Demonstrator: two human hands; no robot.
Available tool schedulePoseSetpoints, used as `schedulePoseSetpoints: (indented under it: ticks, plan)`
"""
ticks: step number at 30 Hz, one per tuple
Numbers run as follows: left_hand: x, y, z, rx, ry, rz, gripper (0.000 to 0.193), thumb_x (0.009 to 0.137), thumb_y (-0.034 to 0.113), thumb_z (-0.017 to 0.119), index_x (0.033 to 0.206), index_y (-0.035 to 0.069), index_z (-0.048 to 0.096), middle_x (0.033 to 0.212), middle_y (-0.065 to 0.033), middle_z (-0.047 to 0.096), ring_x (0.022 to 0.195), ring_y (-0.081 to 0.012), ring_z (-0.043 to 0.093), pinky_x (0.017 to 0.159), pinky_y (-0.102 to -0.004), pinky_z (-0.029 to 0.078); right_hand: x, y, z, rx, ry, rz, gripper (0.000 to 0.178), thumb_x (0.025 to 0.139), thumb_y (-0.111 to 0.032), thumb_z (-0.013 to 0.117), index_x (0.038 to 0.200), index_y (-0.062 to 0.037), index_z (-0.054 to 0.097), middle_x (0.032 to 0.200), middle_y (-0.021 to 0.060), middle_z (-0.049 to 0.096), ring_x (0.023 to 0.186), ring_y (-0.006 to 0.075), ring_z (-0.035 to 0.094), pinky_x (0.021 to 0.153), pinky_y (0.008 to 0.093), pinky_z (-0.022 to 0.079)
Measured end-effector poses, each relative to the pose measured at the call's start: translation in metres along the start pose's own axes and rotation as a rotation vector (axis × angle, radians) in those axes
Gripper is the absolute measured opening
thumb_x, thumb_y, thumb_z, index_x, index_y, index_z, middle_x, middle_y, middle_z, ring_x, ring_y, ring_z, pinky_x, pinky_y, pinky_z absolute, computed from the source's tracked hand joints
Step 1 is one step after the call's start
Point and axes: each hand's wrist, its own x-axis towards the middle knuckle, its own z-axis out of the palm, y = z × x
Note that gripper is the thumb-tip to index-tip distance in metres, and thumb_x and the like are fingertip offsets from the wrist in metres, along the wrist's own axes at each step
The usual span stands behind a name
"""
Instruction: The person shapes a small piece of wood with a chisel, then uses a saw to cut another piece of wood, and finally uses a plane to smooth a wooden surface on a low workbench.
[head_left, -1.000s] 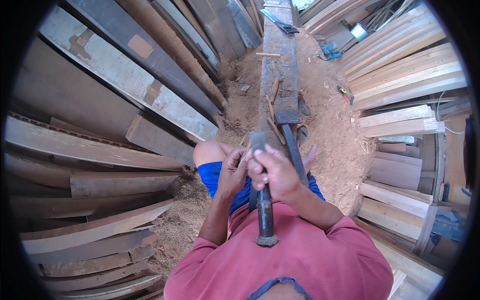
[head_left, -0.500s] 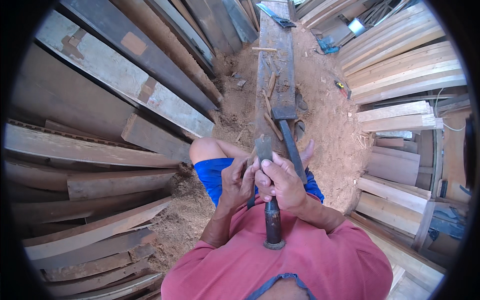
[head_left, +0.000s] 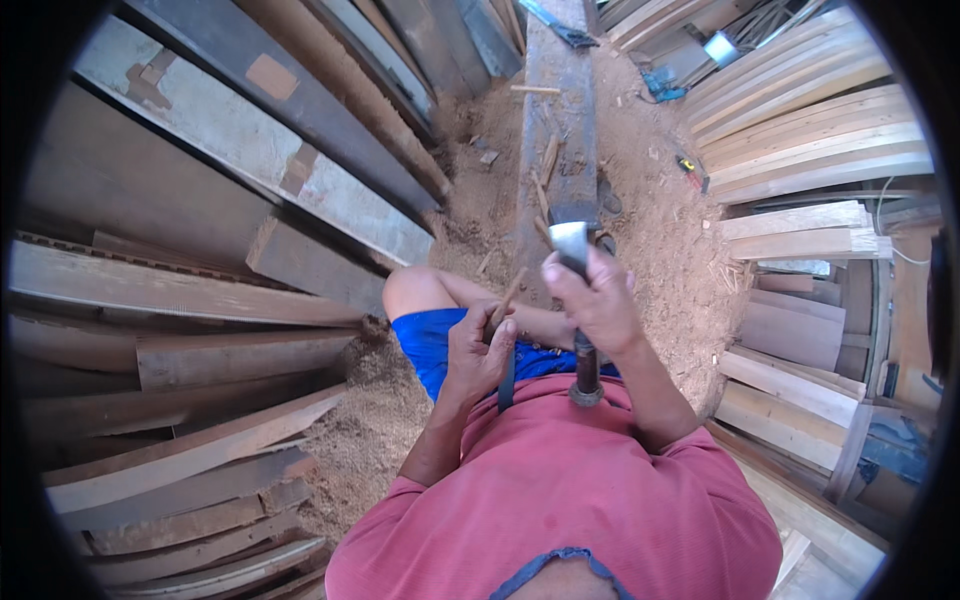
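Note:
My right hand (head_left: 606,305) is closed around a chisel (head_left: 587,378) with a broad metal blade and a dark handle ending in a ring. The blade points away from me, over the near end of a long plank bench (head_left: 572,72). To the left, above my blue shorts, my left hand (head_left: 478,348) pinches a thin piece of wood (head_left: 512,291), its far end sticking up past the fingers. Chisel and wood are apart. Wood offcuts (head_left: 549,165) lie along the bench beyond. My right hand and the chisel cover the bench's near end.
A handsaw (head_left: 566,30) rests at the bench's far end. On the sawdust floor to the right are a blue power tool (head_left: 662,84) and a yellow tape measure (head_left: 685,163). Boards (head_left: 220,180) lean at left; timber stacks (head_left: 815,140) line the right.
My right hand has moved right and away from me with the chisel, leaving the left hand's side. The chisel's handle end has come off my shirt. The long-handled tool on the bench is now mostly hidden.

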Motion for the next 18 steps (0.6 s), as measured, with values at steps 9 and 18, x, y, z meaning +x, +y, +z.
schedulePoseSetpoints:
  ticks: [9, 18]
  plan:
    - [0.025, 0.007, 0.003, -0.431, -0.342, -0.095, 0.039, 0.105, 0.035, 0.042, 0.110, 0.002, 0.061, 0.072, 0.0002, 0.053, 0.061, -0.0073, 0.043, 0.057, -0.0227, 0.036, 0.020, 0.006, -0.017, -0.083, -0.006, -0.157, 0.014, 0.095, -0.018, 0.062, 0.091, -0.0038, 0.059, 0.074, -0.0014, 0.055, 0.069, 0.0058, 0.048, 0.064, 0.0250, 0.043]
    - [0.026, -0.004, 0.011, -0.789, -0.376, -0.368, 0.035, 0.105, 0.038, 0.043, 0.099, 0.006, 0.054, 0.067, 0.0007, 0.047, 0.056, -0.0071, 0.039, 0.052, -0.0220, 0.032, 0.022, 0.008, -0.011, -0.033, -0.047, -0.010, 0.016, 0.099, -0.019, 0.057, 0.105, -0.0050, 0.062, 0.079, -0.0014, 0.059, 0.063, 0.0029, 0.052, 0.052, 0.0205, 0.042]
